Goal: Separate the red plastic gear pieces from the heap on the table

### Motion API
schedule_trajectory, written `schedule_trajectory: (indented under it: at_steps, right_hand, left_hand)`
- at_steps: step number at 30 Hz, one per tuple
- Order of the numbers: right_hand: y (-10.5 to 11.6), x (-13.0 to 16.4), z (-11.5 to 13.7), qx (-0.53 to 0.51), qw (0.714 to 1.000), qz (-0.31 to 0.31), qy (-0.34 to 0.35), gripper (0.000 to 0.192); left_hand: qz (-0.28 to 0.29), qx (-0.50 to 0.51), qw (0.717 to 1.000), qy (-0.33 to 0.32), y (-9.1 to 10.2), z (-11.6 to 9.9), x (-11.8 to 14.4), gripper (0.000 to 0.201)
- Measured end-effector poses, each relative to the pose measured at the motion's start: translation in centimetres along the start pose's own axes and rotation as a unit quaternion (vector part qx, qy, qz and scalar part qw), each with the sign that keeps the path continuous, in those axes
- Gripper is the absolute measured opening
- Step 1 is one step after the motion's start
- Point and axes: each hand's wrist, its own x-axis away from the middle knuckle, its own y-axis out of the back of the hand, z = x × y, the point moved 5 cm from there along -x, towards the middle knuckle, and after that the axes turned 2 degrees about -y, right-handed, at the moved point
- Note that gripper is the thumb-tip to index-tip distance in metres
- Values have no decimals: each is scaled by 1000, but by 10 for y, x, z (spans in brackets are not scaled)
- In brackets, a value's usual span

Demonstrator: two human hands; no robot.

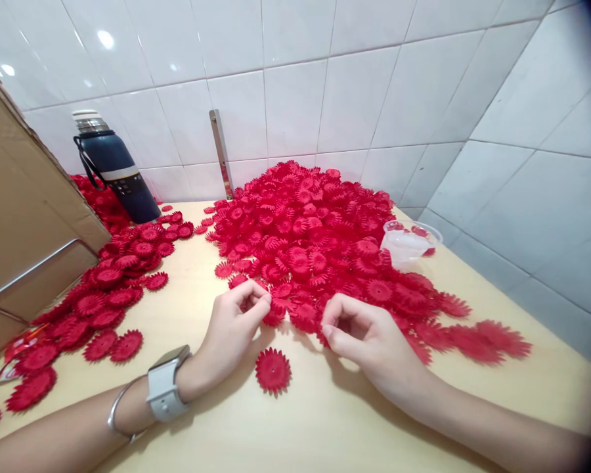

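Fingers (256,299) of two hands pinching red flowers at one big pile (305,230), one flower (272,371) lying apart between them

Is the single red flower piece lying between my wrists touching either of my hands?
Apart. The head view shows bare tabletop all round the lone red serrated plastic flower disc, separating it from the left hand and right hand.

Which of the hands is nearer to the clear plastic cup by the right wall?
Right. The right hand is at the near edge of the big red pile, below and left of the clear plastic cup. The left hand is farther left, across the pile's near edge.
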Motion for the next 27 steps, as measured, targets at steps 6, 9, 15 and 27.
schedule_trajectory:
  at_steps: [6,9,15,27]
  right_hand:
    - [6,1,1,6,999,-50,8,11]
    - [10,1,2,-1,996,-93,9,10]
    - [5,3,10,84,989,-87,89,19]
    - [-22,28,32,313,870,-5,381,17]
  left_hand:
    - [-43,8,999,3,7,-2,-1,14]
    - [-86,33,996,7,12,-1,-3,16]
    - [-83,67,994,15,8,-2,-2,39]
    - [-43,105,993,-36,2,-12,3,24]
